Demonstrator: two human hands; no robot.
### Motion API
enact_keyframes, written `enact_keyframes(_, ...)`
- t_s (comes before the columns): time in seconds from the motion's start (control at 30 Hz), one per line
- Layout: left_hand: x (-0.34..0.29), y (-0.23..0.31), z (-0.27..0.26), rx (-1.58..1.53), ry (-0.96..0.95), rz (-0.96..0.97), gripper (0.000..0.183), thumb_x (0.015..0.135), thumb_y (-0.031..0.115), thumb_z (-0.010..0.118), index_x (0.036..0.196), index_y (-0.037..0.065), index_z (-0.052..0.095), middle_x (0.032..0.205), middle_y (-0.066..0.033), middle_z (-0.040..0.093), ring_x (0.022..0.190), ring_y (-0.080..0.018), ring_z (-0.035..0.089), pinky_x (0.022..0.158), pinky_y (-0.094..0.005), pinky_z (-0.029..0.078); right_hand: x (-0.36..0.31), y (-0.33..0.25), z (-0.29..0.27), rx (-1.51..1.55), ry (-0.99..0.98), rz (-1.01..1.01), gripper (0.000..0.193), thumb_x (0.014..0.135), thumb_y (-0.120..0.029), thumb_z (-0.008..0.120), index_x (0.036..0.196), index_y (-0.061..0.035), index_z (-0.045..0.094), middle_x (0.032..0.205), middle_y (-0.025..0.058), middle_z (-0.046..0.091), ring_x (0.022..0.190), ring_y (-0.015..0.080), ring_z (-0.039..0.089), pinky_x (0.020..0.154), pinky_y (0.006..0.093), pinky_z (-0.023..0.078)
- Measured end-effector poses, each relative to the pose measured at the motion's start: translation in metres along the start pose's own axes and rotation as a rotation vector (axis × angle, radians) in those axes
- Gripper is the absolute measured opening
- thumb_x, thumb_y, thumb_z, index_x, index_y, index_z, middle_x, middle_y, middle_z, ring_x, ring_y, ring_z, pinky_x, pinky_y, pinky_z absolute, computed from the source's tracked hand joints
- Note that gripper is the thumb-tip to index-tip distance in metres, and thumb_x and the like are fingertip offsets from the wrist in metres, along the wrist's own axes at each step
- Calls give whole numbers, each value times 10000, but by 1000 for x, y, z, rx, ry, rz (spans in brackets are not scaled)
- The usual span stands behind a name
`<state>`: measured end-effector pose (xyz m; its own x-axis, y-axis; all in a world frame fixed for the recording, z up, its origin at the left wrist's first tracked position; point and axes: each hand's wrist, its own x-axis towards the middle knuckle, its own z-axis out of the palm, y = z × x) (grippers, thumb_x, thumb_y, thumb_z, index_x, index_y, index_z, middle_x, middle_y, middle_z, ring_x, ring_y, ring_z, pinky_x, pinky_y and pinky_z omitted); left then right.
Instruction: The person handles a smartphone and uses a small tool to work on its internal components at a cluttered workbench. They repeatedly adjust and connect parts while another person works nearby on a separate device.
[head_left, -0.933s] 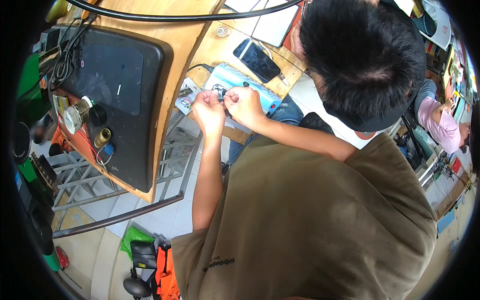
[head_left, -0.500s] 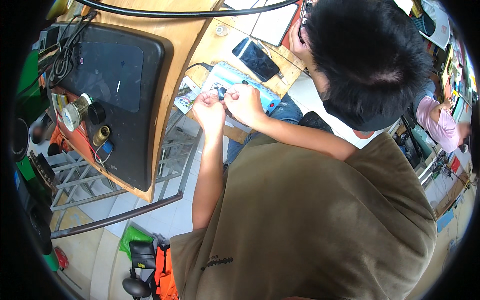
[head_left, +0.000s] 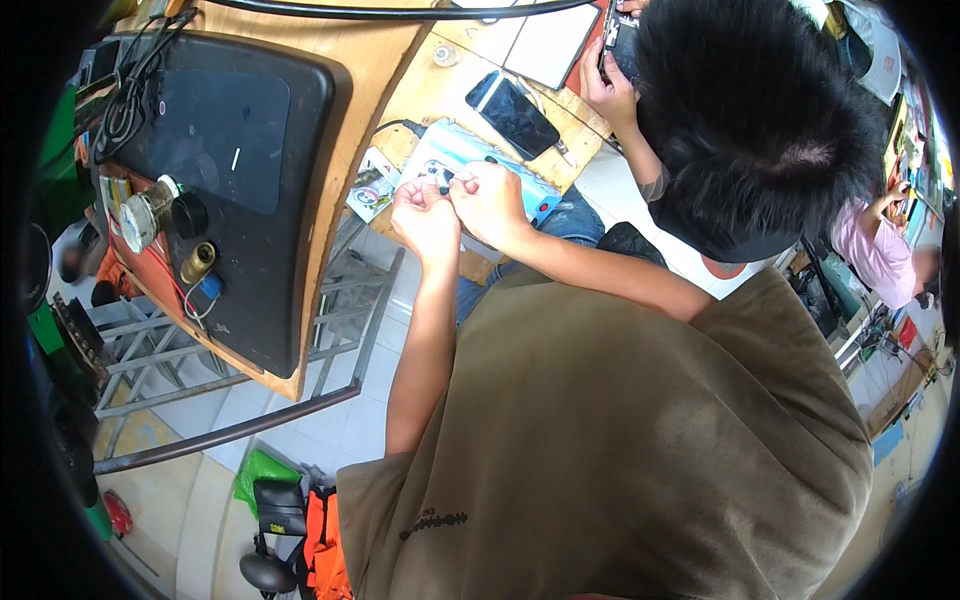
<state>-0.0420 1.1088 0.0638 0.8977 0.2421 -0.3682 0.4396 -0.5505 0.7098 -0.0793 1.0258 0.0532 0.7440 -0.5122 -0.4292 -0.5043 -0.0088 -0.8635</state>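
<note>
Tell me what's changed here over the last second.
A co-worker's hand, mostly hidden earlier, now shows, holding a dark device. The left hand shifted slightly right. Unchanged: it and the right hand pinch at a small dark piece; the phone lies on the table.

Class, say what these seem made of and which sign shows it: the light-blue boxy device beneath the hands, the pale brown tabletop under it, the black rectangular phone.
Light-blue boxy device: painted metal or plastic, hard to tell; smooth, with a slight sheen.
Pale brown tabletop: probably matt wood; streaked grain.
Black rectangular phone: likely a glass front; glossy, with pale reflections.
</note>
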Motion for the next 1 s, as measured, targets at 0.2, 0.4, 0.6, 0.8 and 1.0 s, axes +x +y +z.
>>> enact_keyframes(0.2, 5, 1, -4, 35, -46, 11, 108, 940, 21, 708, 959, -76, 663, 778, -109, 708, 631, -145, 654, 586, -318, 517, 1, -3, -1, -9, -18, 20, 147, 813, -116, 749, 740, 1, 697, 700, 185, 713, 639, 307, 728, 637, 402, 570)
enact_keyframes(0.4, 7, 5, -15, -99, -219, -95, 125, 958, 76, 733, 977, -44, 704, 809, -86, 730, 632, -107, 657, 554, -249, 530, 6, -2, -4, 112, -102, 185, 137, 816, -110, 742, 762, 11, 703, 724, 196, 723, 664, 317, 738, 665, 400, 577)
enact_keyframes(0.6, 12, -2, -12, 116, -144, -3, 165, 927, 109, 766, 949, -51, 728, 791, -85, 736, 660, -103, 643, 588, -253, 501, 7, -4, -7, -40, -94, 86, 128, 827, -102, 747, 764, -5, 693, 717, 186, 705, 660, 334, 715, 646, 426, 552)
enact_keyframes(0.8, 12, -14, -3, 101, -62, 11, 164, 890, 116, 752, 914, -45, 736, 776, -145, 748, 679, -218, 696, 680, -378, 546, 6, -9, -6, 1, -64, 46, 130, 835, -93, 739, 755, -6, 683, 714, 190, 698, 664, 354, 706, 651, 438, 546)
enact_keyframes(1.0, 12, -10, -2, 101, -38, 18, 158, 887, 120, 754, 901, -36, 739, 765, -144, 744, 671, -224, 694, 674, -381, 543, 7, -13, -7, -19, -66, 55, 150, 824, -106, 736, 756, 17, 685, 742, 224, 700, 712, 386, 718, 681, 454, 555)
